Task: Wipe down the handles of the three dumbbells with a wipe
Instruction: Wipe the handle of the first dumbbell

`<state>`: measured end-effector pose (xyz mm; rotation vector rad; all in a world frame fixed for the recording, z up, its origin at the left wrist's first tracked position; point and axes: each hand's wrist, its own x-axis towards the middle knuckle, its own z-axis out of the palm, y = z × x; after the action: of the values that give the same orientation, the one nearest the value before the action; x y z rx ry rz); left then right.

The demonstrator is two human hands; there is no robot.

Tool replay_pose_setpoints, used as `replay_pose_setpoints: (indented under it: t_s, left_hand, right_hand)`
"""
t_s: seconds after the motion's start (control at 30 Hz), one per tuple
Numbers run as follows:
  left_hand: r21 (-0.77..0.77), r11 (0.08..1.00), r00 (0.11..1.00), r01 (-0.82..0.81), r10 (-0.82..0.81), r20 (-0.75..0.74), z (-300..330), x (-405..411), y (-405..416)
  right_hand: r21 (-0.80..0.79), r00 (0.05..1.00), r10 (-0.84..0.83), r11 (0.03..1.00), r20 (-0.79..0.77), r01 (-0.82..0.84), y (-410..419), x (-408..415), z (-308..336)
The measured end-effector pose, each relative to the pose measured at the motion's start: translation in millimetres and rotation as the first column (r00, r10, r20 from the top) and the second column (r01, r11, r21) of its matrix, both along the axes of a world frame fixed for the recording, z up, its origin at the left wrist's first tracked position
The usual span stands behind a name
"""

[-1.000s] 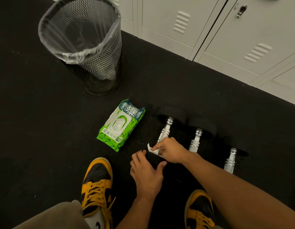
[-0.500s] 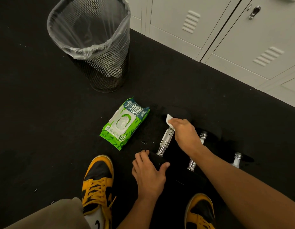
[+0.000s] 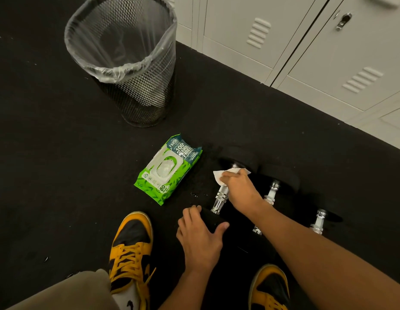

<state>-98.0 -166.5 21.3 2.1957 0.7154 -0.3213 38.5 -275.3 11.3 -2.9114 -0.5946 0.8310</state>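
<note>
The black floor [image 3: 49, 153] runs out all round my hands, with the pale lockers [image 3: 306, 41] far beyond my fingertips and the lined mesh bin [image 3: 127, 70] off past my left hand. The green wipe pack [image 3: 168, 170] lies shut just beyond my left fingers. The three dumbbells lie side by side: the first dumbbell [image 3: 221, 199] is under both my hands, the middle dumbbell [image 3: 271, 191] is just to the right of my right hand, and the last dumbbell [image 3: 318, 221] is further right, partly behind my forearm.

My left hand [image 3: 200, 237] is spread over the near black head of the first dumbbell, fingers and thumb curled round it, pinning it. My right hand [image 3: 238, 189] is closed on the wipe [image 3: 219, 175], which is bunched round the far end of the chrome handle, close to the far head; a white corner sticks out left of my knuckles.

To do this stroke well, I think I should keep the wipe wrapped right round the bar, not just on top, and draw it the full length toward my left hand, twisting a little so the grooved rings get cleaned. My left hand must hold firm so the dumbbell cannot roll. The other two handles look as if they have yet to be wiped, though I cannot be sure.
</note>
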Motion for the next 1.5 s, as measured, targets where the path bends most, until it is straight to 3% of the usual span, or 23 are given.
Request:
replay_pose_setpoints:
  t_s: [0.57,1.0,1.27,1.37,1.5]
  left_hand:
    - [0.001,1.0,1.0,0.009,-0.009,-0.016,-1,0,0]
    - [-0.024,0.999,0.999,0.023,-0.024,-0.044,-1,1,2]
    - [-0.024,0.999,0.998,0.037,-0.039,-0.058,2,3,7]
    - [-0.022,0.999,0.996,0.043,-0.045,-0.078,3,5,7]
    - [-0.011,0.999,0.996,0.038,-0.039,-0.081,4,6,6]
  right_hand:
    - [0.134,0.982,-0.121,0.981,-0.144,0.141,-2,-23,-20]
    - [0.163,0.95,-0.067,0.979,-0.305,0.121,9,-38,-9]
    - [0.21,0.918,-0.168,0.944,-0.358,0.255,8,-32,2]
    - [0.255,0.925,-0.212,0.92,-0.315,0.298,6,-22,16]
    - [0.224,0.963,-0.256,0.937,-0.078,0.267,8,8,30]
